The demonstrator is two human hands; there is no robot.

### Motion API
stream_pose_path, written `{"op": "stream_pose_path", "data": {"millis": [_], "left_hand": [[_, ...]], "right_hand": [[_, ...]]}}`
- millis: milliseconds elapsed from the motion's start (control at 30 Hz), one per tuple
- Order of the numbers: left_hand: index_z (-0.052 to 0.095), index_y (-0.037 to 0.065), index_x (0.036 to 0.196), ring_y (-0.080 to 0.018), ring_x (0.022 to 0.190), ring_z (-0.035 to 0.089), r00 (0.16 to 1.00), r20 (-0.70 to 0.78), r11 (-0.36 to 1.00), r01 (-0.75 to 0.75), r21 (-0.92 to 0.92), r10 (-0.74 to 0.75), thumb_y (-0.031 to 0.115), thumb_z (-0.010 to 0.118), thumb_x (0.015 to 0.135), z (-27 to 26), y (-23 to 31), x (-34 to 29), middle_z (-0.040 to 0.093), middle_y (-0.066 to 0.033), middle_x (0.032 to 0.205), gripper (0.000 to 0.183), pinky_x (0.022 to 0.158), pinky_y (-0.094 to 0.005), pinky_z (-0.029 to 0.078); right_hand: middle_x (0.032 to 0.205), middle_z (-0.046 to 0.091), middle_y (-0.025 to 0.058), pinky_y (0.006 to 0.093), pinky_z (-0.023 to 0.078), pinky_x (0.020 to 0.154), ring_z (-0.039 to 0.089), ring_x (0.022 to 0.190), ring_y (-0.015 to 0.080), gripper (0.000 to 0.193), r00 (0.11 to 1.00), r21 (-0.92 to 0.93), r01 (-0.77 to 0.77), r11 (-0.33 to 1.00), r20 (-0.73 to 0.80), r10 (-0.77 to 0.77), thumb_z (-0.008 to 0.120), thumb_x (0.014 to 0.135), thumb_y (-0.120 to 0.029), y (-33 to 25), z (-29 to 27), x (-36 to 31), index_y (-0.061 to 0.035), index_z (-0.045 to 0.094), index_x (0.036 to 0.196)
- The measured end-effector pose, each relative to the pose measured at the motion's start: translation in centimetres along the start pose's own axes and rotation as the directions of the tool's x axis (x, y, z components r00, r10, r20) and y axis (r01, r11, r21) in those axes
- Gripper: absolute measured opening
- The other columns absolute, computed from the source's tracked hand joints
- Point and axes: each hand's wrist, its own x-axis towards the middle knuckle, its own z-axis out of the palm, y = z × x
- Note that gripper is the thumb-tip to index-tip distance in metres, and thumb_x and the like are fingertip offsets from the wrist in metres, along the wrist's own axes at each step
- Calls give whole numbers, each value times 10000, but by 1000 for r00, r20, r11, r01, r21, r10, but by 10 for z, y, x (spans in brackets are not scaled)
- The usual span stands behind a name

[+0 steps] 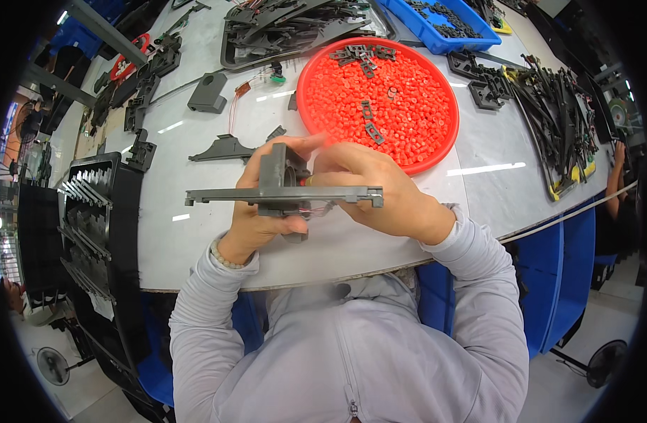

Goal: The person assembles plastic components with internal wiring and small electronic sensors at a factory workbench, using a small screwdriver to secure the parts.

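Note:
My left hand [251, 227] is closed around a dark grey plastic part [272, 170], a long thin bar with a boxy housing at its middle. It is held above the near side of the table, with thin wires showing under the bar. My right hand [383, 185] is at the housing's right side, fingers curled and pinched at its opening. A bit of red shows by those fingertips; what they hold is mostly hidden. Just beyond the hands stands a round red tray [450, 141] of small red pieces [408, 92], with several small dark clips [366, 110] lying on them.
Another grey bracket [224, 149] with wires and a grey block [208, 93] lie to the left. A black rack [119, 211] stands at the left edge. Farther off are a black tray [228, 53] of dark parts, a blue bin [447, 44] and piled dark strips [559, 120].

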Motion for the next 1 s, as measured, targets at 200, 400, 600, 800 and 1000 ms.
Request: {"op": "stream_pose_path", "data": {"millis": [200,400,600,800,1000], "left_hand": [[419,13,1228,-189,1069,478,1000,-14,999,-13,35,14,432,846,518,2,0,0,489,-149,1247,929,907,-327,388],[419,10,1225,-192,1067,480,1000,-21,996,-13,91,15,441,836,540,3,3,-1,492,-161,1241,910,904,-326,384],[343,31,1276,-231,1119,481,988,-137,984,40,-173,-64,437,824,561,11,6,-1,473,-209,1249,953,967,-359,378],[338,34,1271,-237,1127,478,996,-92,992,7,-124,-18,432,824,563,2,3,-5,462,-220,1254,946,982,-358,370],[343,13,1260,-226,1126,473,998,-58,1000,-7,-22,6,459,822,549,2,4,-4,465,-214,1252,966,968,-353,378]], "right_hand": [[867,506,115,350,469,674,531,798,267,258,999,-91,7,996,-51,-12,594,607,35,-6,3,-2,-7,592,861],[869,486,118,352,463,665,518,794,270,253,999,-116,3,993,-48,-9,597,610,33,-5,9,-3,-9,543,853],[877,512,115,344,470,628,541,759,264,146,990,-85,-18,996,-138,6,612,666,23,0,15,-2,-18,575,801],[821,544,84,333,473,602,578,732,230,132,982,89,-30,996,-182,46,654,725,-53,-1,8,1,-58,628,855],[798,565,64,328,470,593,577,721,230,141,992,-20,-6,1000,-122,3,662,709,-60,1,10,-2,-53,627,846]]}}
